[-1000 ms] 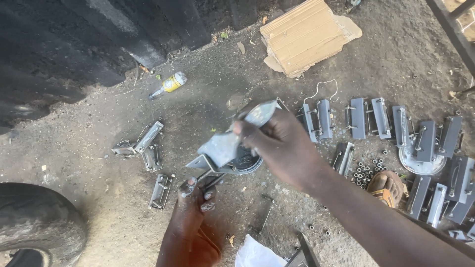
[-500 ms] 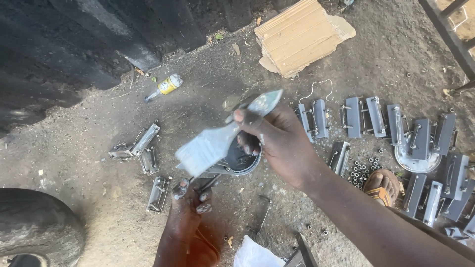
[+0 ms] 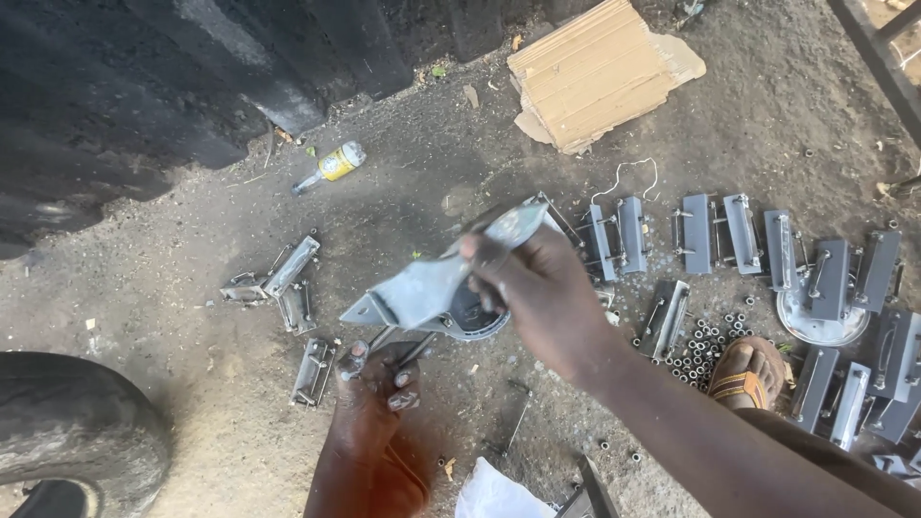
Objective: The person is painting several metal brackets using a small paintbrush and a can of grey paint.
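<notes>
Grey paint covers the metal bracket (image 3: 422,288) that the right hand (image 3: 542,288) holds up off the ground, fingers closed around its narrow upper end near the middle of the view. The bracket hangs tilted, its wide end low and to the left, just above a small round dark tin (image 3: 475,317) that sits on the dirt floor (image 3: 192,384). The left hand (image 3: 379,379) is below it, fingers curled on a thin dark stick or brush (image 3: 403,347) that reaches toward the tin; whether its tip touches the tin or the bracket I cannot tell.

Judging from how things lie, the work looks well along. To the right, a long row of similar grey pieces (image 3: 710,235) lies side by side on the floor, all the same even grey, running on to the frame's right edge. To the left, a smaller cluster of pieces (image 3: 283,283) and one single piece (image 3: 312,369) lie apart and look duller and barer, so these appear to be what is left. The one in hand seems to be partly coated, though its far side is hidden.

A heap of small nuts (image 3: 700,350) lies by a sandalled foot (image 3: 748,369). A flattened cardboard box (image 3: 595,72), a small yellow bottle (image 3: 331,165) and a tyre (image 3: 72,427) lie farther off.
</notes>
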